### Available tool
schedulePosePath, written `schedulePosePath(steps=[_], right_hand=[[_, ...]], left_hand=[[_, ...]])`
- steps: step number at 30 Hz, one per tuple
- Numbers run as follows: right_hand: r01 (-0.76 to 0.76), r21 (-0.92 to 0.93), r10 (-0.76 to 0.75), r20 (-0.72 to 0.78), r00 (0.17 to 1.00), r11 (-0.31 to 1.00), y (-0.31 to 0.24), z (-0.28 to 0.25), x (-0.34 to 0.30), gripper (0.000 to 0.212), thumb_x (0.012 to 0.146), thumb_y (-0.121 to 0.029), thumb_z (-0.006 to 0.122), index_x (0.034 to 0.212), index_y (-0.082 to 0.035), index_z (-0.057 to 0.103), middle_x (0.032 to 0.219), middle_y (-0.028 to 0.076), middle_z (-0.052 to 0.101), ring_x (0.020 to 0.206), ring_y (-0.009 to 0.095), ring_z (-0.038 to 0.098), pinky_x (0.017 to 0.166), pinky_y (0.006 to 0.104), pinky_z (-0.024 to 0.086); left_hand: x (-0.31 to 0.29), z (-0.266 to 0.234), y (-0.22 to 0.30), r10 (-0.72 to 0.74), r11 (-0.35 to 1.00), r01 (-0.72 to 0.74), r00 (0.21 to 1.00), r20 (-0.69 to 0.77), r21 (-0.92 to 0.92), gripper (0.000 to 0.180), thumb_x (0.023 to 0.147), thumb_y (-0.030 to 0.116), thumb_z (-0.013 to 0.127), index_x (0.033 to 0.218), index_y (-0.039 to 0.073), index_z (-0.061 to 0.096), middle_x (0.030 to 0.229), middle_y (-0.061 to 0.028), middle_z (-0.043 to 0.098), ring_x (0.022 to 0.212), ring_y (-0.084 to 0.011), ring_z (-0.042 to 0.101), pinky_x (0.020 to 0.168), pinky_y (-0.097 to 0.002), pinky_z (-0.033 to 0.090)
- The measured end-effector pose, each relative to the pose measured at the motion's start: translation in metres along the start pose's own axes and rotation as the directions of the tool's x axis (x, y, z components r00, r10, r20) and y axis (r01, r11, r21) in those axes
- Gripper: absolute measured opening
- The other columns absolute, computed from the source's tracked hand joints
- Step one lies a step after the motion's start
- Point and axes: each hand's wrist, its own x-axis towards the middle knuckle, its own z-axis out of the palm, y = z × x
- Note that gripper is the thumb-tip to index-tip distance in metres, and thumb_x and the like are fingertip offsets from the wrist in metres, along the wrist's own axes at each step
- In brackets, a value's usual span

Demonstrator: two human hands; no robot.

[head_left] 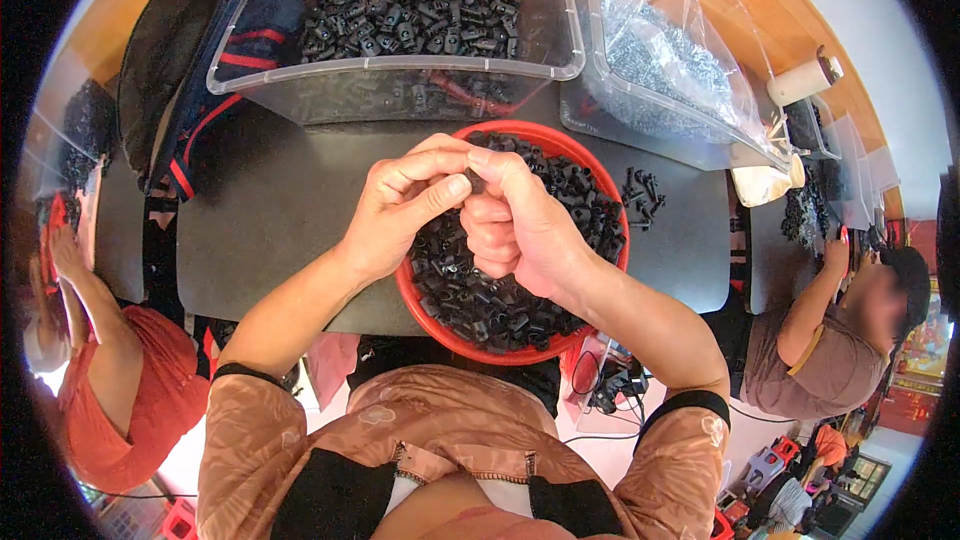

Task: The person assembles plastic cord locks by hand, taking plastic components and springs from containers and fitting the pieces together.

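Observation:
My left hand [405, 202] and my right hand [520, 220] meet above a red basin [408, 302]. Between the fingertips of both hands is a small black plastic part [476, 181], mostly covered by my fingers. My left thumb and forefinger pinch it from one side. On the other side, the right thumb and forefinger press on it while the other right fingers curl inward. The basin beneath is filled with many small black plastic parts [480, 302] of similar look.
Beyond the basin stands a clear plastic bin [350, 90] heaped with black pieces. Another clear bin [665, 110] holds small metallic pieces in a plastic bag. Several loose black pieces [643, 192] lie on the dark table [270, 230]. A dark bag [170, 70] sits left; people work on both sides.

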Motion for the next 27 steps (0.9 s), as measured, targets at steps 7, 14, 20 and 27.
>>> schedulePosePath(steps=[7, 14, 20, 27], right_hand=[[-0.03, 0.037, 0.03, -0.014, 0.999, 0.999, 0.0023, -0.0009, 0.0022, 0.056, 0.085, -0.05, 0.053, 0.052, -0.021, 0.019, 0.047, -0.009, 0.02, 0.037, 0.005, 0.017, 0.036, 0.0247, 0.012], [-0.055, 0.022, 0.055, 0.003, 0.999, 0.998, 0.0053, 0.0018, 0.0037, 0.044, 0.088, -0.05, 0.049, 0.062, -0.02, 0.03, 0.052, -0.01, 0.017, 0.041, 0.005, 0.016, 0.039, 0.024, 0.013], [-0.081, 0.06, 0.081, -0.012, 0.997, 0.995, 0.0052, 0.0026, 0.0039, 0.051, 0.086, -0.051, 0.053, 0.058, -0.021, 0.023, 0.052, -0.01, 0.018, 0.041, 0.005, 0.015, 0.04, 0.024, 0.012], [-0.104, 0.08, 0.106, -0.015, 0.994, 0.991, 0.0049, 0.0015, 0.0041, 0.053, 0.085, -0.052, 0.054, 0.058, -0.021, 0.022, 0.052, -0.01, 0.018, 0.041, 0.005, 0.016, 0.04, 0.0238, 0.012]], left_hand=[[-0.002, 0.0032, 0.0013, -0.054, 0.996, 0.052, 0.998, -0.021, -0.077, 0.021, 0.088, 0.012, 0.059, 0.106, 0.001, 0.061, 0.108, -0.0064, 0.059, 0.103, -0.0167, 0.054, 0.095, -0.0329, 0.039], [-0.0039, 0.0009, 0.001, -0.097, 0.986, 0.091, 0.995, -0.032, -0.14, 0.019, 0.088, 0.01, 0.058, 0.105, 0.002, 0.061, 0.102, -0.0044, 0.063, 0.098, -0.0138, 0.057, 0.092, -0.0303, 0.041], [-0.0033, -0.0009, -0.0017, -0.089, 0.98, 0.081, 0.995, -0.038, -0.182, 0.019, 0.088, 0.002, 0.055, 0.106, 0.0, 0.062, 0.1, -0.0049, 0.065, 0.094, -0.0106, 0.058, 0.086, -0.0263, 0.044], [-0.0032, 0.0006, -0.0012, -0.097, 0.983, 0.086, 0.993, -0.061, -0.16, 0.019, 0.089, 0.004, 0.055, 0.106, 0.0, 0.062, 0.1, -0.0042, 0.065, 0.095, -0.0105, 0.058, 0.086, -0.0261, 0.044]])
